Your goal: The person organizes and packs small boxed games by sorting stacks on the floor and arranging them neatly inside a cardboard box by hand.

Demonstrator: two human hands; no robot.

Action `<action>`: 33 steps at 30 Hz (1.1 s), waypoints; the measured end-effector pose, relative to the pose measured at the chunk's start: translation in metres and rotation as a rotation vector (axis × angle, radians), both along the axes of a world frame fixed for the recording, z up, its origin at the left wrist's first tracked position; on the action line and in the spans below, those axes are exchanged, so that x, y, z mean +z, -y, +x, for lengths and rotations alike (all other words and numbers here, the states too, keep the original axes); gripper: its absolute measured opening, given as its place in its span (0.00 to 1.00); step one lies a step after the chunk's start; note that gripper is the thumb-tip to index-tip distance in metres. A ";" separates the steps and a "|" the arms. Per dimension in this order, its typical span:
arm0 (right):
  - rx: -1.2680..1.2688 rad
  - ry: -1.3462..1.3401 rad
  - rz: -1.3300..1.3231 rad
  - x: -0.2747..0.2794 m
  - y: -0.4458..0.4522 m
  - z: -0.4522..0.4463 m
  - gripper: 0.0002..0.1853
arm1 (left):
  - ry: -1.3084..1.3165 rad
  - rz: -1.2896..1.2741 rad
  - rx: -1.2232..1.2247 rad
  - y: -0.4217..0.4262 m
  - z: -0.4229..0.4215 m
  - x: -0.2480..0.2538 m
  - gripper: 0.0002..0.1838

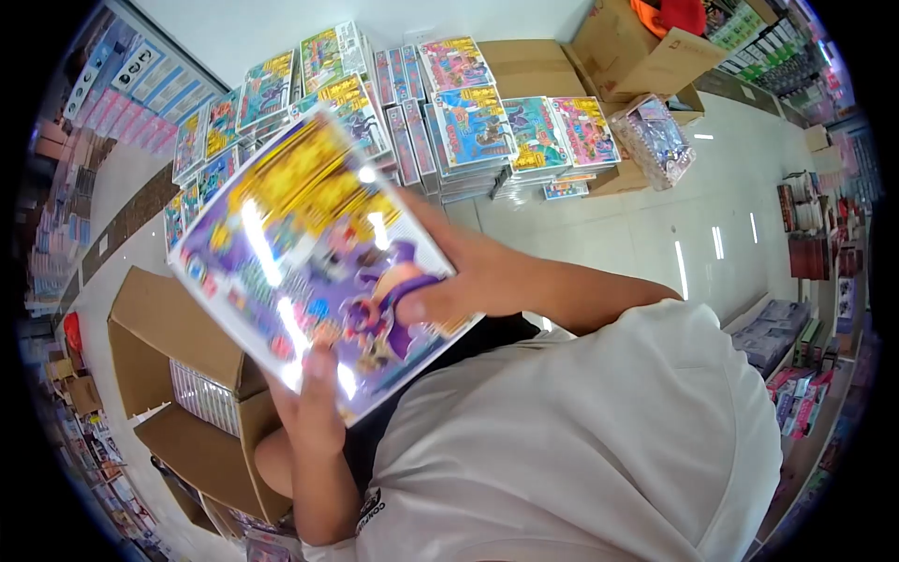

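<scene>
A glossy picture book [309,253] is tilted in front of me, its purple cover topped with large yellow lettering and streaked with reflections, as if wrapped in clear film. My left hand [314,403] grips its lower left edge, thumb on the cover and fingers hidden behind. On the opposite edge my right hand [459,272] is closed too, with its thumb pressed on the cover near a purple figure. Beyond the book stand stacks of similar colourful wrapped books [473,122], partly covered by it. An open cardboard box [183,351] with several wrapped items inside sits beside my left arm.
Another cardboard box [623,51] with orange and red things on top stands at the back right. Near it lies a clear-wrapped package [655,140]. Goods-filled shelves [815,234] line the right side, and more stacked goods [61,229] stand on the left.
</scene>
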State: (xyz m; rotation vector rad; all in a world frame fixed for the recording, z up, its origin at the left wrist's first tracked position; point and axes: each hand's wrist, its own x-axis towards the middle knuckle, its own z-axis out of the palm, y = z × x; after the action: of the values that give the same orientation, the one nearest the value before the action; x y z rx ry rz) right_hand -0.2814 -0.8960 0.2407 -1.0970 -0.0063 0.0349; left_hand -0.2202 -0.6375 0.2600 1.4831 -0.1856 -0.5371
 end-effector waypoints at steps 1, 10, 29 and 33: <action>-0.028 -0.036 -0.034 0.003 0.013 -0.003 0.64 | 0.061 -0.016 -0.041 0.021 0.011 0.000 0.45; -0.324 -0.271 0.236 -0.046 0.107 -0.037 0.36 | 0.037 -0.037 -0.444 0.166 0.056 -0.024 0.48; -0.646 -0.318 -0.014 -0.250 0.410 0.179 0.36 | 0.977 0.391 -0.542 0.158 0.095 -0.085 0.17; -0.592 -0.471 -0.063 -0.244 0.415 0.169 0.32 | 0.979 0.407 -0.552 0.156 0.096 -0.089 0.17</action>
State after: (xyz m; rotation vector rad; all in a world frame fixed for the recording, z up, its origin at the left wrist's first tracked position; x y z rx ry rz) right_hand -0.1129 -1.3106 -0.0032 -1.0965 0.7436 -0.2399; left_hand -0.1238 -0.7936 0.1706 2.0055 -1.3434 -0.2347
